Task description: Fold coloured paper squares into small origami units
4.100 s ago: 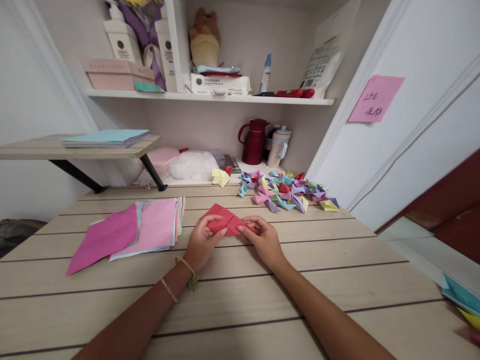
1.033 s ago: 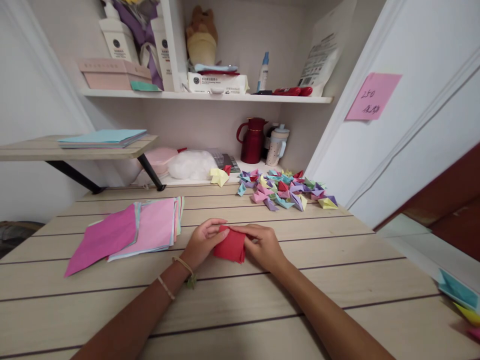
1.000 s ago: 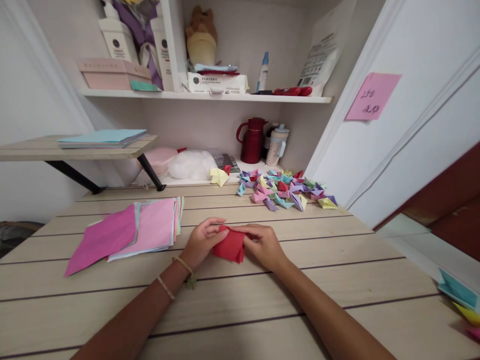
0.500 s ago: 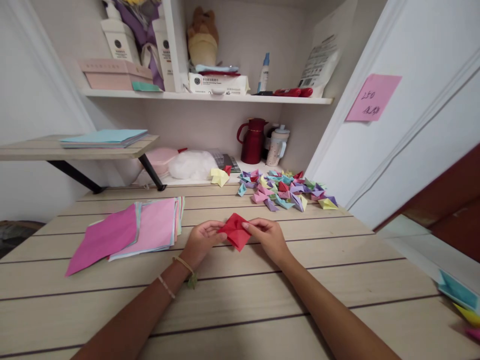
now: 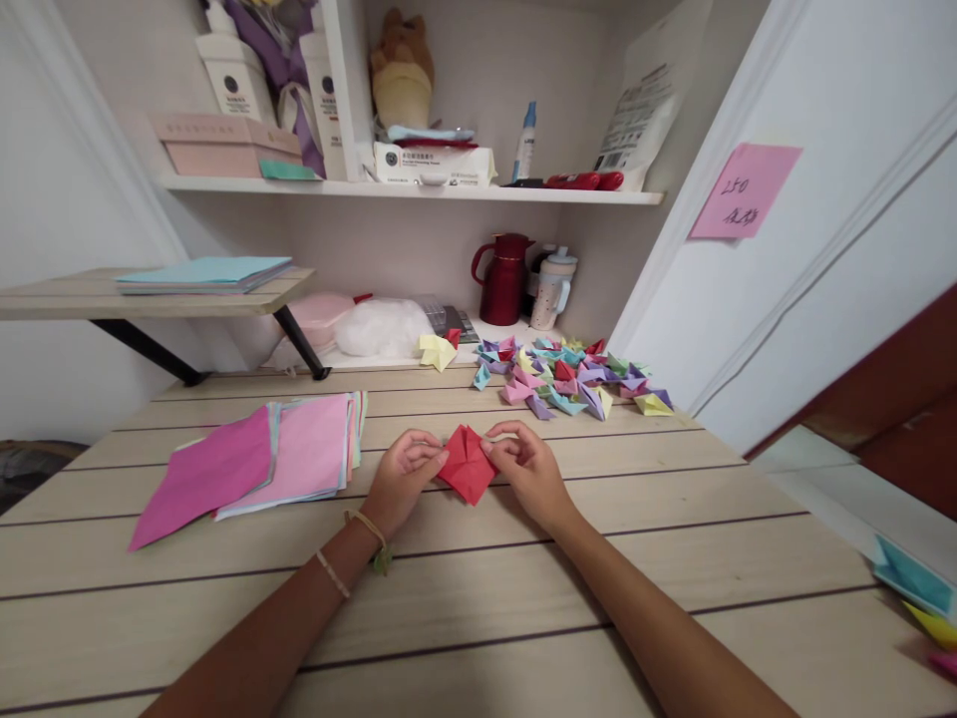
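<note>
A folded red origami paper (image 5: 469, 471), diamond-shaped with a crease and a split at its upper part, is held between my two hands just over the table. My left hand (image 5: 404, 475) pinches its left corner between thumb and fingers. At the right corner, my right hand (image 5: 529, 469) grips it the same way, thumb on top and fingers curled. Beyond my hands lies a heap of folded paper pieces (image 5: 564, 374) in many colours.
Stacked paper sheets (image 5: 310, 454) lie at the left, a magenta sheet (image 5: 213, 479) on top. A raised wooden stand (image 5: 67, 294) carries more blue paper (image 5: 209, 271). Behind are a yellow folded paper (image 5: 436, 351), a dark red jug (image 5: 505, 279) and a cup (image 5: 551, 289). Folded paper (image 5: 912, 573) sits at the right edge.
My right thumb has slid from the middle of the red paper towards its right corner. The upper split of the paper shows more plainly, and my left fingers have shifted slightly outward.
</note>
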The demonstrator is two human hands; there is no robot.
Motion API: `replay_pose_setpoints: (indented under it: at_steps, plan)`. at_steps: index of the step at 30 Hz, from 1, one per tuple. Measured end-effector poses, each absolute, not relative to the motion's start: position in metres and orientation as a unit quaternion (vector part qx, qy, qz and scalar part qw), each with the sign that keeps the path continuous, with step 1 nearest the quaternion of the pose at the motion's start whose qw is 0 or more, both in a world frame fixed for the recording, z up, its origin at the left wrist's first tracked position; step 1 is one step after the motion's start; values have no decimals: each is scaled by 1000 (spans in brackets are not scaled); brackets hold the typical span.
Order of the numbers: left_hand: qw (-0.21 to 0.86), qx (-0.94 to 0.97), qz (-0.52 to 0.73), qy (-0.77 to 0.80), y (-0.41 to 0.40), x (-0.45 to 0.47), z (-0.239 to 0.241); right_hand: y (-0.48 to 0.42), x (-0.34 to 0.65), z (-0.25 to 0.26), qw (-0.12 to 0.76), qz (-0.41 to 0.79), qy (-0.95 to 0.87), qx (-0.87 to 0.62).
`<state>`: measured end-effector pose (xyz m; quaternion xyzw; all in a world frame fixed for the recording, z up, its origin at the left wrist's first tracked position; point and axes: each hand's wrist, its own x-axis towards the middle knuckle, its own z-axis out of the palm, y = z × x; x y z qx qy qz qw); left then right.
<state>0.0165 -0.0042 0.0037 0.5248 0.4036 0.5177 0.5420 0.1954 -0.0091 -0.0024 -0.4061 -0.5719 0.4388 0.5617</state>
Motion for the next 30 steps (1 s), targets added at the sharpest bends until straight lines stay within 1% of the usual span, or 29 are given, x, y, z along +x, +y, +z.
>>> replay_pose_setpoints:
  at_steps: [3,6,10,13,16,21,25,30]
  plan:
    - [536,540,504,409,-6,16,3,-10,197,-1,535,414,-608,-416]
    - [561,547,481,394,-8,16,3,-11,199,2,503,398,-642,-420]
    - [547,560,485,390,-9,17,1,-13,200,5,470,294,-707,-439]
    - [526,571,492,395,-7,17,1,-14,200,6,470,269,-719,-436]
    - [510,588,491,390,-6,17,1,-15,198,6,476,303,-706,-428]
    - [518,595,477,386,-5,15,0,-17,194,3,463,458,-643,-403]
    - [504,599,488,385,-5,15,3,-15,193,2,451,550,-579,-398]
    - [501,606,497,369,-6,17,6,-16,193,5,443,614,-536,-373]
